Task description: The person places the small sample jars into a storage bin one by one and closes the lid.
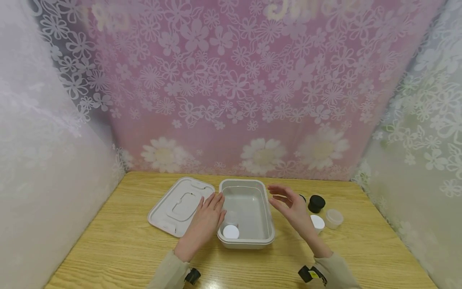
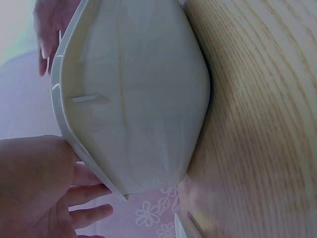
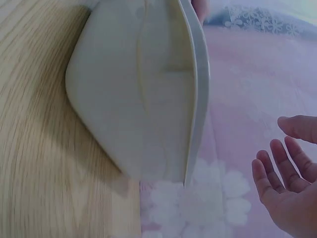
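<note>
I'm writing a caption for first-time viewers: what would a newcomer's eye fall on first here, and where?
Probably the pink flowered backdrop, which rises behind the wooden table. Next, perhaps, the pale open tub in the middle, with a small round white item in its near left corner. The left hand is at its left rim; the right hand is apart from its right side.

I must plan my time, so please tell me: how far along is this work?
Done: the lid is off, and one white-topped tub sits inside the bin. In hand: nothing gripped; the left hand is at the bin's left side, the empty right hand near its right. Probably left: at least the black tub, white tub and clear tub outside.
</note>
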